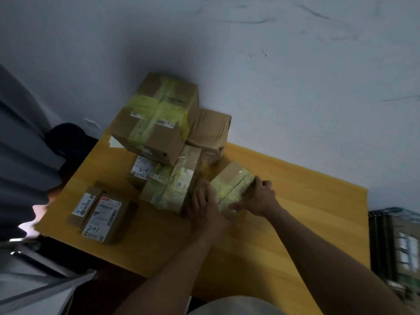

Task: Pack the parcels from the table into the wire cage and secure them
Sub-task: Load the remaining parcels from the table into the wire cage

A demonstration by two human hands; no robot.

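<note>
On the yellow table (306, 201) lies a small cardboard parcel (229, 189) wrapped in yellowish tape. My left hand (204, 208) grips its left side and my right hand (259, 196) grips its right side. To its left stands a taped parcel (172, 185). Behind that a large taped box (156, 119) rests on a stack, with a plain brown box (211, 130) beside it. Two labelled parcels (102, 214) lie flat near the table's left edge. The wire cage (395, 246) shows at the right edge, below table height, with boxes inside.
A white wall (272, 64) runs behind the table. A dark chair (68, 139) stands at the far left corner, and grey fabric (20, 155) fills the left side. The right half of the tabletop is bare wood.
</note>
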